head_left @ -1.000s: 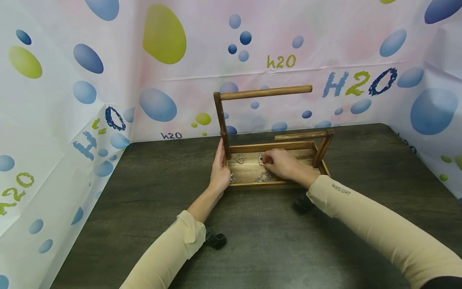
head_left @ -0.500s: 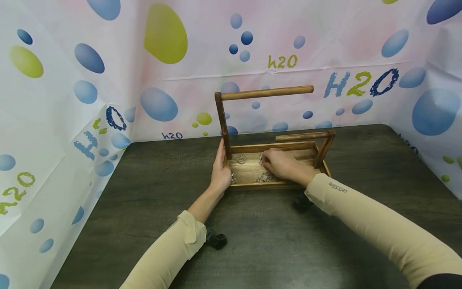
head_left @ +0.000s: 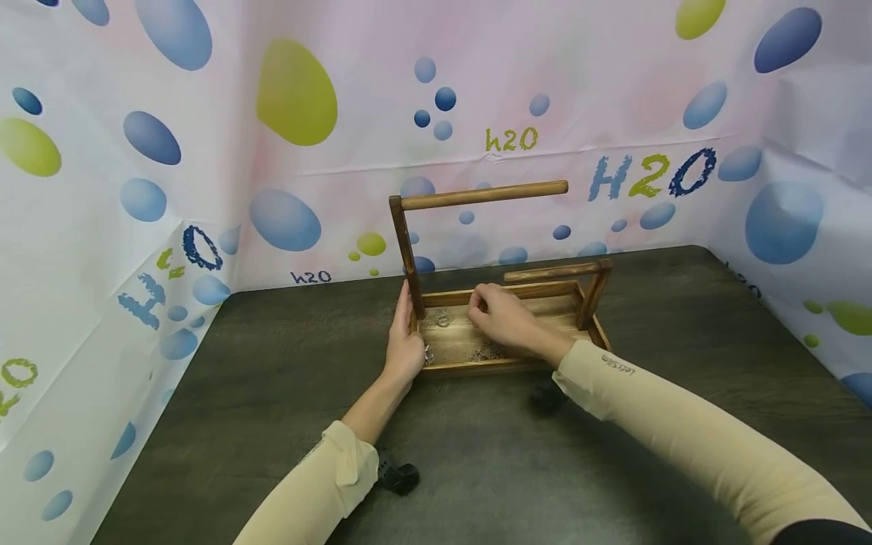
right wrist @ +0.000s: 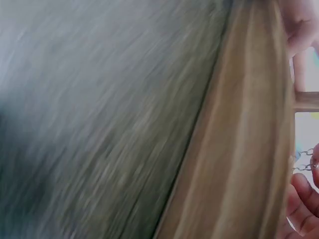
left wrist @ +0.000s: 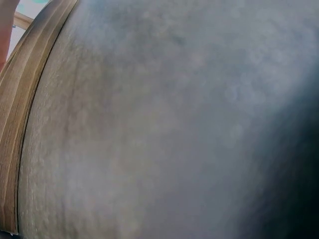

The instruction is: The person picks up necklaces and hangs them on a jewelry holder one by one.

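A wooden jewelry stand (head_left: 465, 370) with a shallow tray and two raised bars stands on the dark table. My left hand (head_left: 405, 350) rests against the tray's left end, fingers straight along the base of the tall post. Over the tray's middle, my right hand (head_left: 500, 318) has thumb and fingertips pinched together. In the right wrist view a thin silver chain (right wrist: 302, 168) shows at its fingers (right wrist: 302, 211). More silver jewelry lies in the tray: a small coil (head_left: 443, 317) at the back left, a heap (head_left: 487, 352) near the front wall and a piece (head_left: 428, 354) beside the left hand.
The tall post carries a long bar (head_left: 484, 194) on the left; a shorter post with a lower bar (head_left: 553, 272) rises at the right end. Behind the dark table (head_left: 306, 333) hangs a dotted backdrop (head_left: 368, 98). Black wrist devices (head_left: 398, 477) sit under the sleeves.
The right hand has risen slightly from the tray floor, its fingers turned up a little. The left hand keeps its place on the stand. The head view has shifted slightly.
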A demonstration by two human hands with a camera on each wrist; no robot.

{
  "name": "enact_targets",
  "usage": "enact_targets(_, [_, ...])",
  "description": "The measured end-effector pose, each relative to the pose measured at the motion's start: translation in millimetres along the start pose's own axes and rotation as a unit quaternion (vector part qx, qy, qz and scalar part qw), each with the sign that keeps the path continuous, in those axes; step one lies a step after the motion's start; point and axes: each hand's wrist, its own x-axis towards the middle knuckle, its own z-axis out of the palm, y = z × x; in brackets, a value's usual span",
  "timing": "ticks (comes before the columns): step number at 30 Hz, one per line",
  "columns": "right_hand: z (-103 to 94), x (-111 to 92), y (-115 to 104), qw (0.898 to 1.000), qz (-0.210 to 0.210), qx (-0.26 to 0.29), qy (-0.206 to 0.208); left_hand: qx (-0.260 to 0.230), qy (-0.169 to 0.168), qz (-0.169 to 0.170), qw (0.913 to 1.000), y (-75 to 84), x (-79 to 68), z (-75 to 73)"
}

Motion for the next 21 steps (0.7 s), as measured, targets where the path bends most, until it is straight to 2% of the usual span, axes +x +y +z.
enact_targets(4, [-0.3,-0.8,-6.7,0.996,0.026,0.085,0.009,-0.006,-0.006,0.005,1.0,-0.3,0.0,-0.2])
enact_targets(8, [-0.9,-0.3,-12.3,0.985,0.064,0.158,0.015,-0.001,0.002,0.002,1.0,-1.1,-0.1,0.7])
enact_targets(11, [0.8,1.7,-15.2,0.969,0.092,0.228,0.013,0.004,0.007,-0.002,1.0,-1.4,-0.8,1.0])
enact_targets(17, [6.1,4.8,-22.3,0.926,0.128,0.355,0.002,-0.002,0.0,-0.001,1.0,-1.2,-1.7,0.6])
enact_targets(19, [6.7,4.3,-24.8,0.918,0.126,0.377,-0.002,-0.005,-0.003,0.001,1.0,-1.4,-1.4,0.3])
enact_targets(21, [7.2,3.9,-27.2,0.914,0.122,0.388,-0.008,-0.008,-0.007,0.0,0.9999,-1.4,-1.6,-0.1])
